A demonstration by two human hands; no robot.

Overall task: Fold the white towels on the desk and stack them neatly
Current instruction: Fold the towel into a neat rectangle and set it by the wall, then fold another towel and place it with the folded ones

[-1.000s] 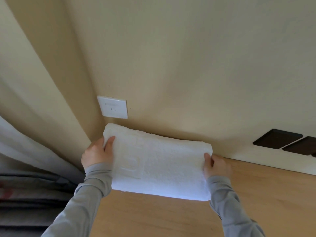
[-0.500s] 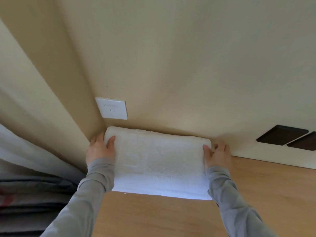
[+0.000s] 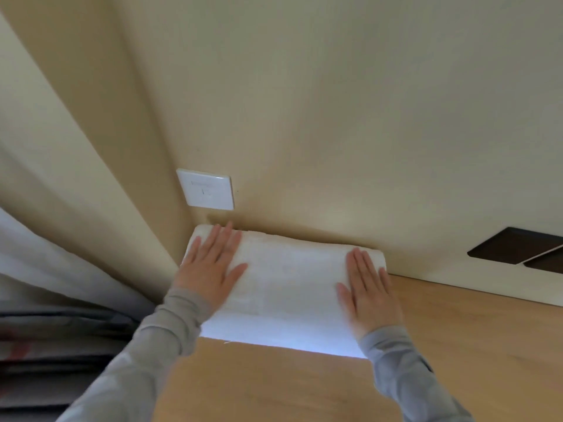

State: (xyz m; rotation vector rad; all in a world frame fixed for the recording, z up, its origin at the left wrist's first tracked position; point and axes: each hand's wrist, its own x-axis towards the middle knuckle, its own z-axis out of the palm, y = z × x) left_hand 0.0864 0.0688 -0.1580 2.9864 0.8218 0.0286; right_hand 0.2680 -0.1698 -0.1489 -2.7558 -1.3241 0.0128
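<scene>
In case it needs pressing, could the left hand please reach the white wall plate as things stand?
Probably yes: the left hand lies flat on the folded towel, fingertips just below the white wall plate, with only bare wall between.

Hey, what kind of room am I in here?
Likely a hotel room or bedroom: a wooden desk set against a cream wall, curtains at the left, and a folded white towel on the desk.

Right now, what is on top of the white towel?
The left hand and right hand lie flat on the towel, one near each end. It sits on the desk; whether another towel lies beneath is hidden.
</scene>
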